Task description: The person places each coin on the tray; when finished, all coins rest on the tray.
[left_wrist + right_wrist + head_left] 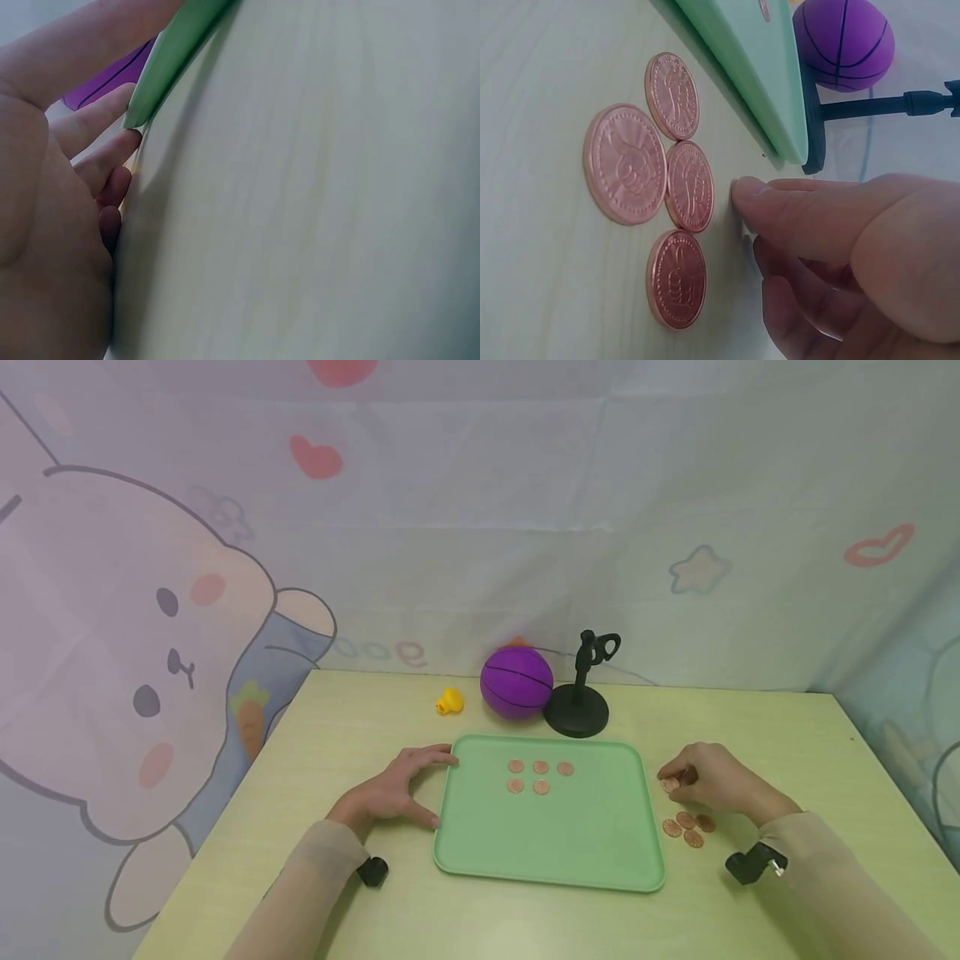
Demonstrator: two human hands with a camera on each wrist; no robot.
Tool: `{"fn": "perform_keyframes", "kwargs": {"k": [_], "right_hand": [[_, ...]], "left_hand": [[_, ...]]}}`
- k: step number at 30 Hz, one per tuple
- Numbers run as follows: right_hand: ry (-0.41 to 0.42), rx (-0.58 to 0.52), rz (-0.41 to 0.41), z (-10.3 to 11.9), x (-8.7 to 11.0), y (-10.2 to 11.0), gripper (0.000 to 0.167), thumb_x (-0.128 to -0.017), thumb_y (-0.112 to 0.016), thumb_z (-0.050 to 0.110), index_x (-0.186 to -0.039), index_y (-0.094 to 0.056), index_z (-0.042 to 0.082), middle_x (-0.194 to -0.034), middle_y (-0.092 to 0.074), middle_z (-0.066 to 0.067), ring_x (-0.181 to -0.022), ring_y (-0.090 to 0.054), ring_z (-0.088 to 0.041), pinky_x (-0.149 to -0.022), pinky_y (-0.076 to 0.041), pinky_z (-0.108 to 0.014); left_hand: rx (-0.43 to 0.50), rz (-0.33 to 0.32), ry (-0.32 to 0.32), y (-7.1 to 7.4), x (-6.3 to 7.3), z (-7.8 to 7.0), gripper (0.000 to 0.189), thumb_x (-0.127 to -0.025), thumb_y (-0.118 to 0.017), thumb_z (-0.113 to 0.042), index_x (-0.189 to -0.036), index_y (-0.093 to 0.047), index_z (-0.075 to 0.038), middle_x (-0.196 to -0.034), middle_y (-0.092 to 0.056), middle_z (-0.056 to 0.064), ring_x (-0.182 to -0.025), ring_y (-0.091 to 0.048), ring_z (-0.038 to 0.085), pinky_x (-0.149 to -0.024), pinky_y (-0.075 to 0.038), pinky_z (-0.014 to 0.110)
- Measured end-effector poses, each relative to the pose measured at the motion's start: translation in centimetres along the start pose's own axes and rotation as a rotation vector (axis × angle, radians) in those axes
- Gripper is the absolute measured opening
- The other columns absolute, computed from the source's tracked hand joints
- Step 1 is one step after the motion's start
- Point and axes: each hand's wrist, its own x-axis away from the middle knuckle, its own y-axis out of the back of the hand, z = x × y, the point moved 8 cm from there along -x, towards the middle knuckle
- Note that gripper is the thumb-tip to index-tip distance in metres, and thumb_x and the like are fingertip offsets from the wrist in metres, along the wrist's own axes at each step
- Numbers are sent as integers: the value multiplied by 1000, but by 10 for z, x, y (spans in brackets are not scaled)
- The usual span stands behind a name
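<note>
A light-green tray [555,847] lies on the table, with several copper coins [541,787] in two rows on its upper part. At the tray's left edge my left hand [390,789] rests, fingers and thumb spread and touching the rim; the left wrist view shows the fingertips against the tray's edge [161,75]. Just right of the tray, my right hand [708,778] pinches a single copper coin [670,785] between thumb and fingers. The right wrist view mostly hides that coin behind the thumb. Several loose copper coins [626,165] lie on the table beside this hand.
Behind the tray stand a purple ball [517,683] with black lines and a black stand [577,710] on a round base. A small yellow duck toy [450,701] sits left of the ball. A printed curtain [480,527] hangs behind the table.
</note>
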Motion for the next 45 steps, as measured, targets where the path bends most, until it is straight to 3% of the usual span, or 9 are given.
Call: {"fn": "perform_keyframes", "kwargs": {"k": [8, 14, 20, 32, 45], "right_hand": [[-8, 31, -2, -3, -1, -2, 19, -93, -78, 8, -110, -79, -1, -97, -74, 0, -79, -64, -8, -69, -55, -26], [-22, 32, -65, -3, -1, 6, 21, -93, -79, 10, -113, -79, 4, -98, -73, 2, -79, -63, -10, -68, -53, -26], [77, 26, -141, 16, -7, 9, 22, -90, -83, 10, -110, -79, 3, -91, -70, 3, -75, -62, -8, -67, -53, -25], [126, -46, -93, 40, -32, -15, 18, -92, -82, 13, -109, -81, 8, -95, -71, 5, -79, -63, -9, -72, -55, -26], [207, -31, -47, 72, -56, -44, 13, -91, -82, 13, -103, -81, 10, -98, -75, 4, -77, -61, -7, -72, -54, -27]], "left_hand": [[-17, -5, -9, 1, 1, -1, 89, -68, -99, -27, -147, -58, -25, -171, -32, 1, -152, -21, 33, -122, -17, 65], [-11, -8, -4, 0, 0, 1, 88, -69, -98, -27, -147, -58, -26, -171, -31, 0, -151, -22, 33, -121, -18, 66], [-13, -7, -3, 1, 1, 0, 88, -68, -99, -27, -146, -59, -26, -171, -31, 0, -152, -21, 34, -121, -17, 66], [-10, -1, -5, 0, -1, 0, 86, -70, -98, -25, -146, -59, -25, -171, -31, 1, -152, -20, 34, -122, -15, 67], [-3, -3, -10, -1, -2, 3, 86, -69, -98, -24, -146, -59, -25, -170, -32, 1, -152, -20, 34, -122, -15, 67]]}}
